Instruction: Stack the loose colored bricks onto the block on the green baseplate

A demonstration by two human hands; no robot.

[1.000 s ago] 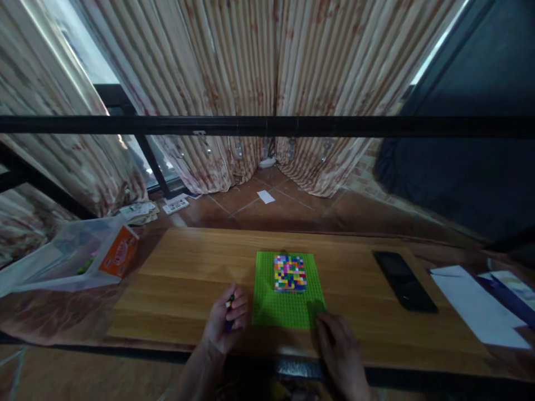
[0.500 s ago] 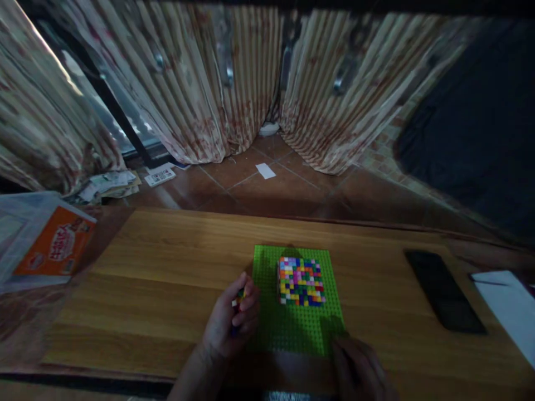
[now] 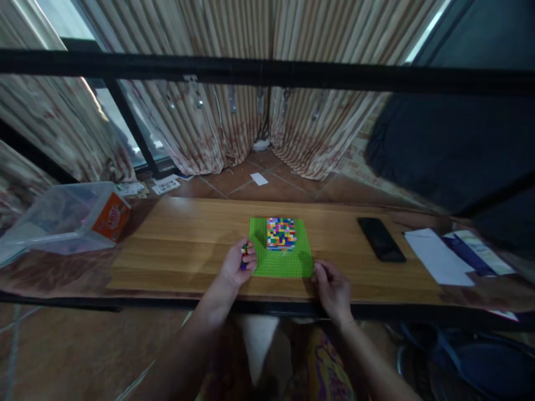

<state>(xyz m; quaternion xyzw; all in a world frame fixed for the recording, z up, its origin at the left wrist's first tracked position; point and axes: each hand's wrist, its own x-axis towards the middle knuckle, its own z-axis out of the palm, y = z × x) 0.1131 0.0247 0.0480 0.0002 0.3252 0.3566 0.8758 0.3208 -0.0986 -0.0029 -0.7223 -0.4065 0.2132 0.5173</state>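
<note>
Several small toy bricks [image 3: 243, 260] of mixed colours are held in the curled fingers of my left hand [image 3: 236, 264], just left of the green baseplate [image 3: 288, 267]. On the baseplate stands a low block of stacked multicoloured bricks [image 3: 281, 233], set toward its far side. My right hand [image 3: 334, 287] is at the near right corner of the baseplate, its fingers bent and closed together. Whether those fingertips grip the plate's edge or a small piece, I cannot tell.
The wooden board [image 3: 179, 245] lies under everything. A black phone [image 3: 381, 238] and white paper [image 3: 438, 256] are on the right. At the left stands a clear plastic box [image 3: 71, 214] with an orange label. A dark bar [image 3: 267, 72] crosses in front of the curtains [image 3: 234, 122].
The camera view has tilted up and widened, so the board and plate look smaller and higher. Both hands stay beside the baseplate; the bricks are still in my left hand.
</note>
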